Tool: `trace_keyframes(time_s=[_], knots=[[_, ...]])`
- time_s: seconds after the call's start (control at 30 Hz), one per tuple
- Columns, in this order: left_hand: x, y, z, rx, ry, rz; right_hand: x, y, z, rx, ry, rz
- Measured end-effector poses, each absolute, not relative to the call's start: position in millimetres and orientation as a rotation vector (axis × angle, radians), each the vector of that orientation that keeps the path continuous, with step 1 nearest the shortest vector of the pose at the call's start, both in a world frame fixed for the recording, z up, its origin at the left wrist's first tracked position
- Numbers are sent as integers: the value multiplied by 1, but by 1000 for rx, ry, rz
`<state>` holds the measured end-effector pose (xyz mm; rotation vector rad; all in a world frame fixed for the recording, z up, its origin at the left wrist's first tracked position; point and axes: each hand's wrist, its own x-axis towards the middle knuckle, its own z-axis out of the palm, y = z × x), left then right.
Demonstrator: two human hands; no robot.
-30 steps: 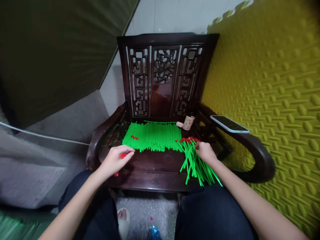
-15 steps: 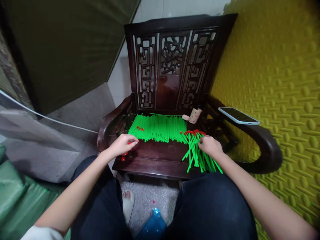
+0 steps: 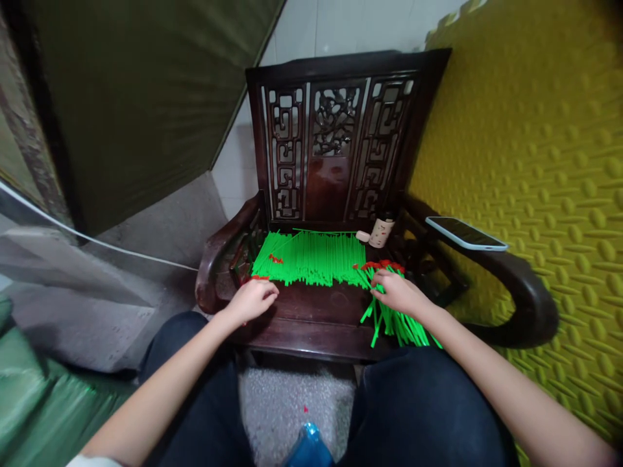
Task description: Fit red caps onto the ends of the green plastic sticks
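Note:
My left hand [image 3: 254, 299] hovers over the left front of the dark wooden seat, its fingers curled in towards the thumb. Whatever it may hold is too small to make out. Just beyond it, small red pieces [image 3: 259, 278] lie on the seat, partly hidden by the hand. My right hand [image 3: 400, 292] is bent over a loose pile of green sticks with red tips [image 3: 389, 321], fingers drawn together at the pile's left side; what they grip is hidden. Between and beyond both hands lies a wide layer of plain green sticks [image 3: 316, 256], side by side, with a few red pieces [image 3: 276, 259] on top.
The carved wooden chair [image 3: 331, 188] has a phone [image 3: 467, 233] on its right armrest. A pale patterned bottle [image 3: 381, 231] and a small pinkish case [image 3: 363, 237] stand behind the sticks. A yellow textured mat [image 3: 545, 194] rises on the right. Blue plastic [image 3: 309, 447] lies on the floor.
My right hand has moved left from the right side of the red-tipped pile. My left hand has shifted slightly right. The whole view has tilted a little upward.

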<state>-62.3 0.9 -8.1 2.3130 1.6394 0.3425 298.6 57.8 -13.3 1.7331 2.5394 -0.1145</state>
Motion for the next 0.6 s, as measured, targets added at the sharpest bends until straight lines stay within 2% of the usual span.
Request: trace_keyframes(time_s=[0.3,0.6], knots=[[-46,21,-72,2169,2122,200,250,46,-2,1453,2594,-273],[-57,38,-80,2169,2094,92,139,57,-58,1351,2730,-386]])
